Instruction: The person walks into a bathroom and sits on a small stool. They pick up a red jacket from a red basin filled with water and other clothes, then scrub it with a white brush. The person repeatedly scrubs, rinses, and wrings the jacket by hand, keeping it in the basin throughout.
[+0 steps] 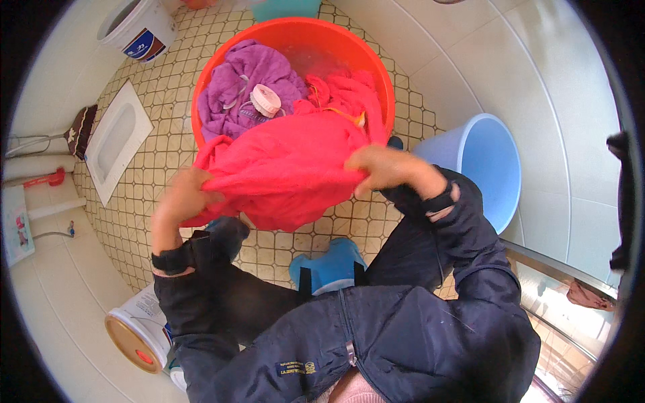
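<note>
A wet-looking red cloth (287, 161) is stretched between my two hands over the near rim of a large red plastic basin (383, 90). My left hand (184, 194) grips its left edge, and my right hand (385, 169) grips the right edge; both hands are slightly blurred. More red fabric, with a yellow-orange trim, trails into the basin's right side, where some murky water shows. On the left inside the basin lies a bunched purple cloth (252, 65). A pale pink scrubbing brush (265, 99) rests on the purple cloth. The basin's near rim is hidden behind the red cloth.
A light blue bucket (466, 166) lies tipped at the right wall. At left are a white squat toilet (118, 143), a dark brush-like cleaning tool (82, 132) and a white bucket (146, 32). A lidded bucket (138, 337) is behind left; a blue plastic stool (327, 269) is beneath me.
</note>
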The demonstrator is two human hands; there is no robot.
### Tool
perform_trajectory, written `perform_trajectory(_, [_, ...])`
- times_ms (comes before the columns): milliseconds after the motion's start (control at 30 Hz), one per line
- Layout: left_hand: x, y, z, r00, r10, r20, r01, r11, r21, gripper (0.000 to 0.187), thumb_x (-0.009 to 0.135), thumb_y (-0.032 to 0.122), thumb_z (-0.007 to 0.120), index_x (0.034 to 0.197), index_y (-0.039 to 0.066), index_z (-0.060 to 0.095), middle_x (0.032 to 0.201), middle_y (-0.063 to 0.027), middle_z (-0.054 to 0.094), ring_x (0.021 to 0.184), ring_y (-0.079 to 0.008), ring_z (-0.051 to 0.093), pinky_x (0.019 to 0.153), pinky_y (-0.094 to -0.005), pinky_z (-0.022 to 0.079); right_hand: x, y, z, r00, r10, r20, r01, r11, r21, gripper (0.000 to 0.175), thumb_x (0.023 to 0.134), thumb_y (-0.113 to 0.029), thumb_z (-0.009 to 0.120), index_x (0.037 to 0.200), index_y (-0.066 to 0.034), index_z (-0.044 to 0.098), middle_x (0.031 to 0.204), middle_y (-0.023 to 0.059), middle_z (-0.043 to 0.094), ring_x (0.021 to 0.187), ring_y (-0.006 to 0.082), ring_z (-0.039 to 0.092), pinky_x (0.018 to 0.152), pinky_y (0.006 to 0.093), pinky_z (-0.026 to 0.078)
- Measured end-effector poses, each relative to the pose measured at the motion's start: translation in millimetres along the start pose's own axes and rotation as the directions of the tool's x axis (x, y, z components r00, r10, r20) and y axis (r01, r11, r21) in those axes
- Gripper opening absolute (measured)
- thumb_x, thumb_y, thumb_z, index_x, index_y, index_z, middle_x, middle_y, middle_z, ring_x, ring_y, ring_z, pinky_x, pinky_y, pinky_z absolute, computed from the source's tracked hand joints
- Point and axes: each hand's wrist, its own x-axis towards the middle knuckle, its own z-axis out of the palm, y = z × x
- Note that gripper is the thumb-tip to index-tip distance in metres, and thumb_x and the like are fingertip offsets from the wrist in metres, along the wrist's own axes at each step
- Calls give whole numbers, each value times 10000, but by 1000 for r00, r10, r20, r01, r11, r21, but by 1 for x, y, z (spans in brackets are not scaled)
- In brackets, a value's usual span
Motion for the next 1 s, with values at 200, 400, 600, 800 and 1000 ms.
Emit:
perform_trajectory(200, [5, 17, -4, 916, 270, -296, -287, 958, -15, 184, 613, 0, 686, 709, -40, 534, 847, -160, 593, 819, -318, 609, 718, -361, 482, 35, 2, 62, 986, 148, 72, -147, 989, -22, 414, 706, -193, 719, 1061, -52, 556, 964, 170, 646, 966, 361, 608, 807, 461, 451])
perform_trajectory(400, [3, 21, 0, 896, 336, -290, -443, 671, -594, 82, 717, -35, 626, 737, -5, 552, 1033, -124, 610, 989, -209, 601, 890, -334, 468, 29, -4, 9, 981, 50, -190, -93, 969, -228, 287, 731, -303, 719, 857, -72, 604, 989, 111, 623, 975, 345, 573, 779, 461, 435])
perform_trajectory(600, [32, 53, 18, 952, -89, -293, -290, 43, -956, 186, 890, -17, 460, 1052, 24, 542, 1206, -148, 557, 1135, -215, 541, 970, -331, 432, 42, 18, -40, 589, 100, -802, 715, 398, 575, 285, 818, 46, 502, 1076, -53, 572, 1067, 49, 593, 1080, 174, 553, 936, 302, 449])
perform_trajectory(800, [76, 83, 63, 879, -391, -273, -213, 188, -959, 261, 936, 129, 465, 1181, 51, 504, 1147, -100, 568, 1056, -224, 563, 874, -335, 480, 74, -91, -10, 587, -145, -797, 706, 573, 415, 244, 751, 21, 511, 947, -30, 647, 978, 83, 662, 941, 218, 630, 811, 336, 489])
perform_trajectory(1000, [97, 84, 108, 972, -163, -171, -183, -57, -982, 366, 967, 349, 454, 1249, 119, 490, 1172, -81, 555, 1088, -202, 539, 880, -366, 476, 88, -91, -16, 560, -35, -828, 182, 980, 82, 226, 748, -276, 615, 780, -52, 621, 864, 173, 646, 781, 335, 629, 647, 417, 500])
